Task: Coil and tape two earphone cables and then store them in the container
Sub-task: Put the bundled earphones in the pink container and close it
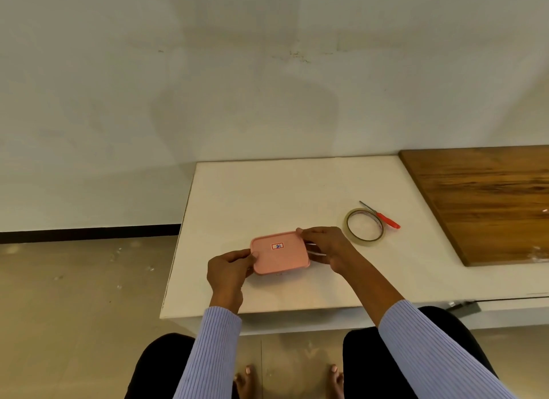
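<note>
from my remote seat i read everything off the pink container [279, 253]; it sits on the white table [267, 196], toward the near edge, with its pink lid on and a small red-bordered label [277, 246] in the middle of the lid; the left hand [228, 268] grasps the container at its near-left corner, fingers curled against the rim and thumb on the lid edge; the right hand [322, 245] grasps the far-right corner and right side, fingers curled over the lid rim, thumb hidden behind the knuckles; both hands touch the container, neither is released; i cannot see whether the lid is pressed fully home, nor what lies inside, since the lid is opaque; just right of the container, beyond the right hand, a roll of clear tape [364, 227] lies flat on the table; touching the far-right side of that roll, a small screwdriver with a red handle [383, 217] lies at a slant, its tip pointing away from me; farther right of the container, well apart, a wooden board [487, 202] covers the table; both forearms wear ribbed light-blue sleeves [217, 348]; below the table edge nearest the container i see dark trousers and bare feet on the floor.
</note>
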